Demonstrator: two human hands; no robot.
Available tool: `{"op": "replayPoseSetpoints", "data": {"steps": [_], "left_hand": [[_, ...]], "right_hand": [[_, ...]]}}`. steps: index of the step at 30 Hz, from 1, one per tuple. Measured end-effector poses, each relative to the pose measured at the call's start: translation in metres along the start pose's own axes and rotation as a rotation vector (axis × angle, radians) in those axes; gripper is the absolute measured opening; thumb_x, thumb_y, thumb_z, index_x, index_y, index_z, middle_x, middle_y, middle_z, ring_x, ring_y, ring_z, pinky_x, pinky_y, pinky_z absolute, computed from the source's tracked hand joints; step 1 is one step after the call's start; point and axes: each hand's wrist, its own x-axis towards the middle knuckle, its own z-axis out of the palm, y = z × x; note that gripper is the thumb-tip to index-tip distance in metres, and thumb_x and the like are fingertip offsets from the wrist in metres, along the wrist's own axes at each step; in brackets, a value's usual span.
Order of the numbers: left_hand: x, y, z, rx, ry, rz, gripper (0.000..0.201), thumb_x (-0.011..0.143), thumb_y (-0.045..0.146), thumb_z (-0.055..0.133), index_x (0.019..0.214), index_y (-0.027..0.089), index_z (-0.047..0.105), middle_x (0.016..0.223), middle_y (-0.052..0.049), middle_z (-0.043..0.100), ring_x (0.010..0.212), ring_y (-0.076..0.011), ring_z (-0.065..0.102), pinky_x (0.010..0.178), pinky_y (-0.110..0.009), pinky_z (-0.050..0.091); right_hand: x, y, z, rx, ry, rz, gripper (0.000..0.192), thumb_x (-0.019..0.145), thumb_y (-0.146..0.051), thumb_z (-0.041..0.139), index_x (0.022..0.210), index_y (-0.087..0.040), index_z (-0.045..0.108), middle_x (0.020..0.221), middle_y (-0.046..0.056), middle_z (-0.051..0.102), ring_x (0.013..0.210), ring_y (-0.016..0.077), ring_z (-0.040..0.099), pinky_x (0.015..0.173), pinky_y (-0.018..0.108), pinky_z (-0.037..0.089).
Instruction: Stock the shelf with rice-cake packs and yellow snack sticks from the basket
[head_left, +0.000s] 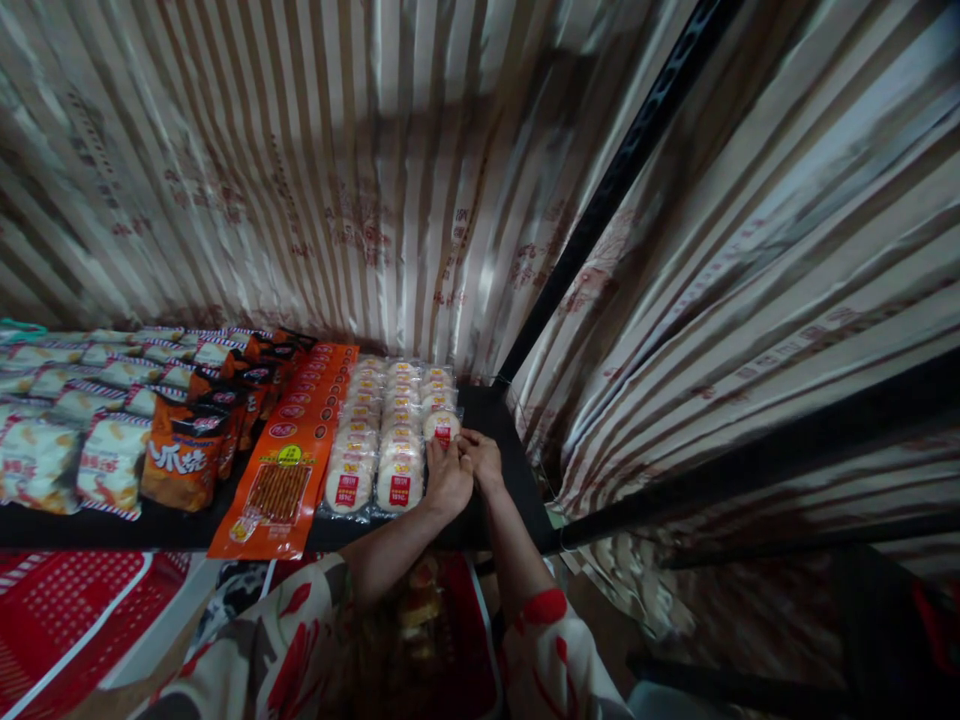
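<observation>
Both my hands meet at the front of the right-hand row of wrapped white rice crackers on a black shelf. My left hand [448, 482] has its fingers pressed on the front rice cracker packet [442, 426], which has a red label. Close beside it, my right hand [481, 458] has bent fingers at that packet's right edge. Two fuller rows of rice cracker packets [400, 485] stand to the left, overlapping one behind another. Next to those lies a row of orange snack stick packs [279, 490].
Orange snack bags [180, 455] and white snack bags [112, 458] fill the shelf's left part. A black post [592, 225] rises behind the shelf's right end. Striped sheeting [420, 180] hangs behind. Below are red baskets [64, 610], one with wrapped goods inside.
</observation>
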Motion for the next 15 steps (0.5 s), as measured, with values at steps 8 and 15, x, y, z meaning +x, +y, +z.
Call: {"op": "replayPoseSetpoints", "data": {"steps": [8,15], "left_hand": [[0.014,-0.006,0.011,0.037,0.052,0.01,0.055,0.091,0.029,0.033,0.14,0.005,0.036,0.15,-0.022,0.023,0.141,-0.0308,0.017,0.116,-0.043,0.016],[0.018,-0.01,0.018,0.045,0.13,0.024,0.053,0.09,0.028,0.037,0.135,0.002,0.041,0.147,-0.023,0.031,0.14,-0.0311,0.023,0.114,-0.046,0.02]], "right_hand": [[0.005,-0.005,0.004,-0.031,-0.001,0.006,0.027,0.067,-0.032,0.062,0.089,-0.021,0.072,0.084,0.003,0.074,0.077,0.019,0.068,0.072,0.028,0.052],[0.002,-0.011,0.003,-0.098,0.005,0.017,0.024,0.07,-0.032,0.061,0.092,-0.024,0.069,0.086,0.001,0.073,0.08,0.0171,0.067,0.073,0.026,0.051]]}}
